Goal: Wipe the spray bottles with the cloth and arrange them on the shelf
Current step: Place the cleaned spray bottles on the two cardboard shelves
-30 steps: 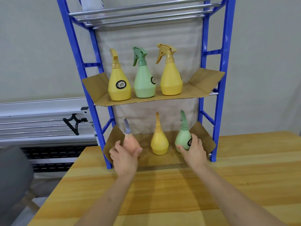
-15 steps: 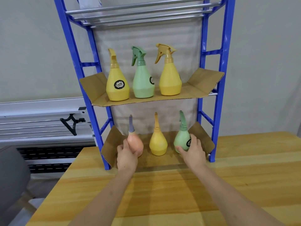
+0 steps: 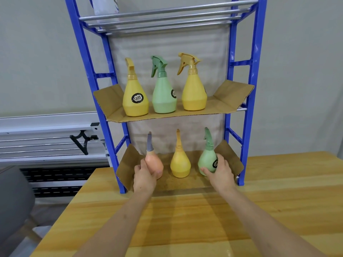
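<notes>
Shelf: blue frame standing at the far edge of the counter, with two cardboard-lined tiers in use.
Upper tier: three upright bottles in a row, a yellow bottle at the left end, a green bottle in the middle, a second yellow bottle at the right end.
Lower tier: cardboard liner carrying three bottles, all with their long axis near vertical.
Peach bottle: at the left end of the lower tier, neck tipped slightly left; I cannot tell whether its base is fully down on the liner.
Small yellow bottle: centre of the lower tier, upright, untouched, between both hands.
Small green bottle: right end of the lower tier, upright.
Left hand: fingers wrapped around the peach bottle's lower body from the front left.
Right hand: fingers and thumb curled around the small green bottle's belly from the front right.
Deciding relation: each hand is straight ahead of its own bottle, so settling each one likely means a short push away and down.
Cloth: not visible.
</notes>
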The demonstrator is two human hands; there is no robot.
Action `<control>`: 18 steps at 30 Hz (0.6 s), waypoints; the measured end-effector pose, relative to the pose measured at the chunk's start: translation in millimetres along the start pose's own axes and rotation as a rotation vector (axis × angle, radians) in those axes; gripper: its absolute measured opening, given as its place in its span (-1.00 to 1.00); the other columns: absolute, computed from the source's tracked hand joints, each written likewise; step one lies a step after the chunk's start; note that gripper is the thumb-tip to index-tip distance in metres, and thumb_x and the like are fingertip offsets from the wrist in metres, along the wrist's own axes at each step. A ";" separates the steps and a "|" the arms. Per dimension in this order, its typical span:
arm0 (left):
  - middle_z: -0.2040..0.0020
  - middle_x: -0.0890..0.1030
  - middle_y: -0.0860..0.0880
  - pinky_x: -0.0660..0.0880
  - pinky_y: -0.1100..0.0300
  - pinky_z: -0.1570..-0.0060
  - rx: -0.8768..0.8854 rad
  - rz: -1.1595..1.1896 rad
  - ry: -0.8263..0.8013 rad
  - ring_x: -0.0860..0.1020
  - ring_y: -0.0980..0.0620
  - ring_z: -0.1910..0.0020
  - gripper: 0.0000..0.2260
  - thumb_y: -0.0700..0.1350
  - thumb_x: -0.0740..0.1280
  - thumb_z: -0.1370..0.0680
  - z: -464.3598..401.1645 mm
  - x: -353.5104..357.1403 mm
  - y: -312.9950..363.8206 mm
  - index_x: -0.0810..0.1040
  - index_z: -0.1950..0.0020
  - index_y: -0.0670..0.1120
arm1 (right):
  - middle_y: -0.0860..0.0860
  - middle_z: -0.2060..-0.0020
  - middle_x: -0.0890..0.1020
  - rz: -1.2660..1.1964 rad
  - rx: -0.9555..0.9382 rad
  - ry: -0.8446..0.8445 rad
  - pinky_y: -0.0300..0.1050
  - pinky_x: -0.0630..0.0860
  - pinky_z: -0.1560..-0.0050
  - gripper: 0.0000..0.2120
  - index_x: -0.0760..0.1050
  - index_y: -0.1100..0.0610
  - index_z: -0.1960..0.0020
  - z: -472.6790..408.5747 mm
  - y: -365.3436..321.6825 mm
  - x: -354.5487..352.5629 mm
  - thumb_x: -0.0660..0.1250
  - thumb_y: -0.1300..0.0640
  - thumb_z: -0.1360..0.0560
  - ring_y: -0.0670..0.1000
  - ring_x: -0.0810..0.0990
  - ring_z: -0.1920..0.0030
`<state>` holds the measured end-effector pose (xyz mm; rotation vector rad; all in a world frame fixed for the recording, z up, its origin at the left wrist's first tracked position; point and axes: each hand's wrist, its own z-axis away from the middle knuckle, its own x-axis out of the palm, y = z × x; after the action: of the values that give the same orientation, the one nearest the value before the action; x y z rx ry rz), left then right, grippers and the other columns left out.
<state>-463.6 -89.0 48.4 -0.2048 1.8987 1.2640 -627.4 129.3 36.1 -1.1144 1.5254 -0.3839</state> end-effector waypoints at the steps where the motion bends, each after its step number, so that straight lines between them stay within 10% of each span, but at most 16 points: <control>1: -0.40 0.37 -0.13 0.59 -0.16 -0.18 0.001 -0.005 -0.004 0.55 -0.19 -0.22 -0.34 0.01 0.43 -0.59 0.3 -0.2 -0.2 0.18 -0.58 -0.06 | 0.10 -0.38 0.46 -0.002 0.001 -0.003 0.16 0.54 -0.28 -0.17 0.22 0.09 -0.59 0.0 -0.1 -0.3 0.55 -0.11 -0.48 0.15 0.54 -0.35; 14: -0.51 0.30 -0.22 0.50 -0.14 -0.29 -0.034 0.089 0.014 0.45 -0.25 -0.39 -0.32 -0.06 0.37 -0.63 21.0 -10.5 9.3 0.07 -0.64 -0.12 | 0.18 -0.50 0.40 -0.080 0.091 -0.106 0.16 0.42 -0.45 0.00 0.12 0.17 -0.65 -0.9 -4.0 -14.2 0.60 -0.10 -0.44 0.20 0.39 -0.51; 18: -0.41 0.34 -0.23 0.58 -0.07 -0.13 0.017 0.114 0.031 0.53 -0.25 -0.21 -0.46 -0.13 0.31 -0.65 37.5 -18.2 13.5 0.19 -0.58 -0.10 | 0.15 -0.49 0.40 -0.030 -0.009 -0.048 0.06 0.42 -0.41 -0.25 0.23 0.16 -0.61 16.3 -11.1 -27.2 0.50 0.02 -0.55 0.17 0.43 -0.46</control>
<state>-438.8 -56.9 64.8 -0.1091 1.9706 1.3271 -610.7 151.0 55.6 -1.1464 1.4711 -0.3686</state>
